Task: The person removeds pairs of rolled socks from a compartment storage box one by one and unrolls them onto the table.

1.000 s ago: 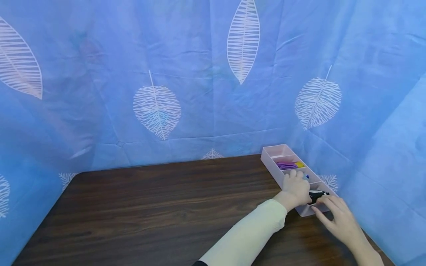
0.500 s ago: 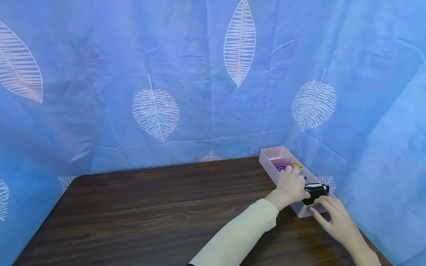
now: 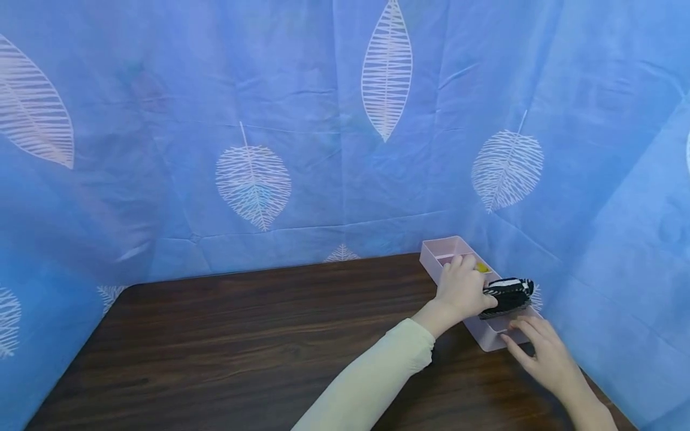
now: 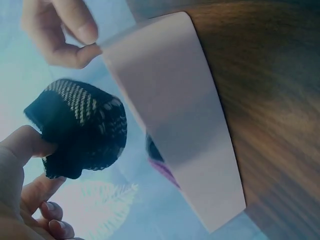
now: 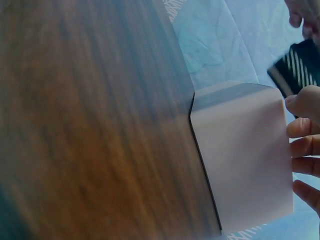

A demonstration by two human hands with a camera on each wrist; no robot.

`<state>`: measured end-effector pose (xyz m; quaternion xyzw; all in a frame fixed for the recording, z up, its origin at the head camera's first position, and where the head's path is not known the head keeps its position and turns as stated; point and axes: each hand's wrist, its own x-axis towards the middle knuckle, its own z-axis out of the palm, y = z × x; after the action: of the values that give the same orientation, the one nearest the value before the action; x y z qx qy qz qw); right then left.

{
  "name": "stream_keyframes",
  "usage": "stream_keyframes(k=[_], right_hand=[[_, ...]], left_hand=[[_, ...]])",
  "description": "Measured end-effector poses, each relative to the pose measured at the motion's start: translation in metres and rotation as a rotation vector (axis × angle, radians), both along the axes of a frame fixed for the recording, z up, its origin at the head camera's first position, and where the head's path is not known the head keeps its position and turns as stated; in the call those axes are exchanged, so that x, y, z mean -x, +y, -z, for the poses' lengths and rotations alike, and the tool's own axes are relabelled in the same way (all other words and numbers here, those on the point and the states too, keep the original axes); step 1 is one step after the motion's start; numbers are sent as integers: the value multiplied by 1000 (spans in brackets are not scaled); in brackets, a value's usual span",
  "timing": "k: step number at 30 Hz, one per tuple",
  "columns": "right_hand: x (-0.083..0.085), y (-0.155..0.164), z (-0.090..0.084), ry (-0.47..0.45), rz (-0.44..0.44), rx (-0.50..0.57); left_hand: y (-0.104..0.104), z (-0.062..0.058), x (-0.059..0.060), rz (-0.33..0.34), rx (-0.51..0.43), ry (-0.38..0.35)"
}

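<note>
Black-and-white cloth roll (image 3: 508,295) now lifted clear of pink tray (image 3: 493,336); left hand (image 3: 462,291) pinches it, right hand (image 3: 539,349) fingers relaxed against tray end.

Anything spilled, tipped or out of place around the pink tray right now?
Nothing stands out. The pink tray sits flat on the table, the left hand holds a black-and-white cloth bundle above it, and the right hand touches its near end.
</note>
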<state>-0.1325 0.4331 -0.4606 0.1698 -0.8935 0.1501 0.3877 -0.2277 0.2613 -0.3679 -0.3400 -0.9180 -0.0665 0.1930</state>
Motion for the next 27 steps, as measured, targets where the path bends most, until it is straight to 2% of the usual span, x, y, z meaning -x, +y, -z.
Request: stream_keyframes(k=[5,17,23,27], right_hand=[[-1,-2,1,-8,-7,-8],[-3,0,3,15,7,-5],[0,-1,2,10,18,-2],[2,-2,1,6,24,2]], left_hand=[[-21,-2,-4,14,-48,23],[-80,-9,-13,4,-94,97],[-113,-3,-9,-2,-145,199],[-135,2,-7,1,-181,230]])
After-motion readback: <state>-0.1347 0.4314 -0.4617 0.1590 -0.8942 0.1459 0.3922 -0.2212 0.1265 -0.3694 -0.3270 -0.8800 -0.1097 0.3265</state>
